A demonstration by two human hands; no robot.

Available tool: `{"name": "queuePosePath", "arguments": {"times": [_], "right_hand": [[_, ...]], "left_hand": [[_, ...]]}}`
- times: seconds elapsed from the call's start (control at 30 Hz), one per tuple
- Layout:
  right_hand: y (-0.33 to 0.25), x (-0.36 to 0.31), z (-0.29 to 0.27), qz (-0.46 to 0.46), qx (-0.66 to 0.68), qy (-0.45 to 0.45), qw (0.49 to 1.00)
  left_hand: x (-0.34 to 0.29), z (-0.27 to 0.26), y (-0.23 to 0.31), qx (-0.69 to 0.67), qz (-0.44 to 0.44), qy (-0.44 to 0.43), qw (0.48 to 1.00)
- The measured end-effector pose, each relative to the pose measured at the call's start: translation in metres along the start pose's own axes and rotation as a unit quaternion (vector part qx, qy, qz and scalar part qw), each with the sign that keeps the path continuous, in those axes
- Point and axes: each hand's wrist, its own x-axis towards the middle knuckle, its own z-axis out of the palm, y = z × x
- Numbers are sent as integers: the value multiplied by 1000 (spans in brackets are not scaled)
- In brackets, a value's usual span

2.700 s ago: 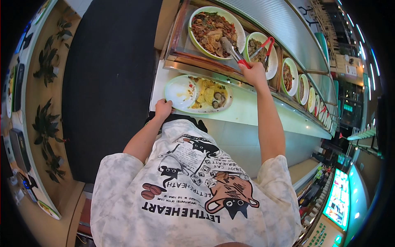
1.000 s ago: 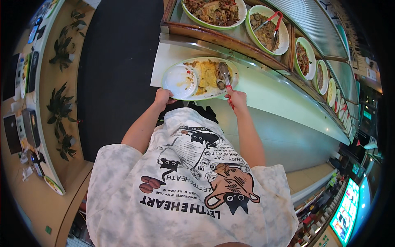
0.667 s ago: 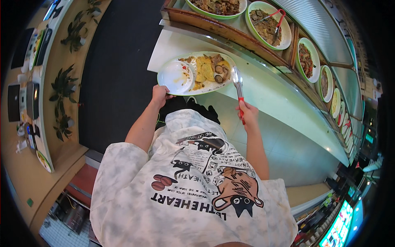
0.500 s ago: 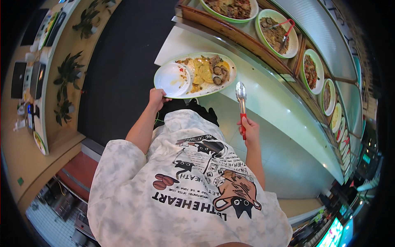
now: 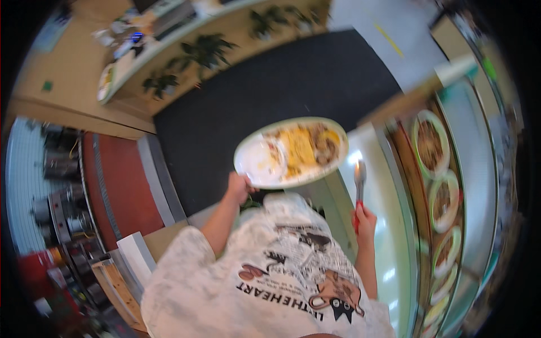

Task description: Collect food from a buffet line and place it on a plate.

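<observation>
My left hand (image 5: 240,188) is closed on the near left rim of an oval white plate (image 5: 284,185) with a pale green edge. A round white dish (image 5: 256,160) sits at the plate's left end. Flat yellow food (image 5: 297,147) lies in the middle of the plate, and brown pieces (image 5: 326,147) lie at its right end; motion blurs them. To the right of the plate, my right hand (image 5: 366,219) is wrapped around the red handle of metal serving tongs (image 5: 360,176). The tongs point up and away, apart from the plate.
Along the right runs a pale serving counter (image 5: 389,225) with a wooden-edged row of several food bowls (image 5: 433,145). Beyond the plate lies a dark floor mat (image 5: 265,101), with potted plants (image 5: 207,52) on a shelf past it. Red flooring (image 5: 117,186) and metal cookware (image 5: 59,160) are at left.
My view has swung round, so the food bowls now stand farther right and the red floor shows more. Plate and tongs sit lower and farther right in view, both still held.
</observation>
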Motion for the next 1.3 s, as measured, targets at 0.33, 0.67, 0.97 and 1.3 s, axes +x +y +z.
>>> {"name": "queuePosePath", "arguments": {"times": [0.33,0.67,0.97,1.3], "right_hand": [[209,49,309,-125,-224,-54,965],[229,37,339,-11,-424,101,900],[291,85,330,-63,-368,194,907],[158,190,495,28,-140,-46,989]], "left_hand": [[-23,-395,-2,-151,96,149,972],[16,-449,24,-264,192,164,931],[33,-469,115,-300,256,241,887],[52,-468,190,-287,231,257,893]]}}
